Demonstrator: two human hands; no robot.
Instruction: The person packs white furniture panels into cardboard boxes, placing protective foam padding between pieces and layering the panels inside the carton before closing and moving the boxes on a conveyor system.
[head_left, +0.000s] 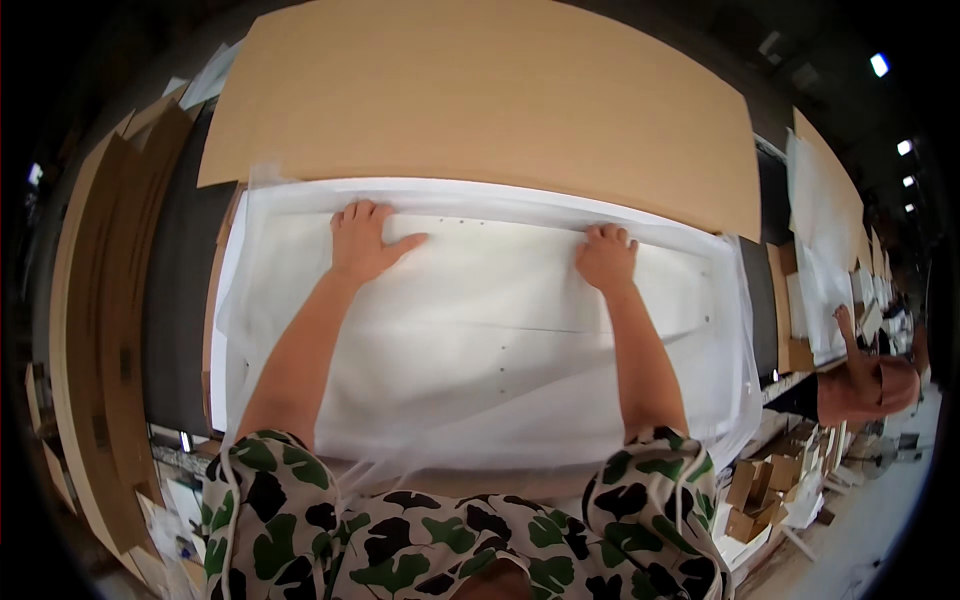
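So there's a big white panel (480,330) wrapped in thin translucent foam sheet (500,420), lying flat across the middle of the frame. Left hand (362,242) rests flat on its upper edge, fingers together and thumb out. Right hand (606,256) presses down there too, fingers curled. A large cardboard sheet (480,100) fills the top, with more cardboard stacked at far left (95,300).
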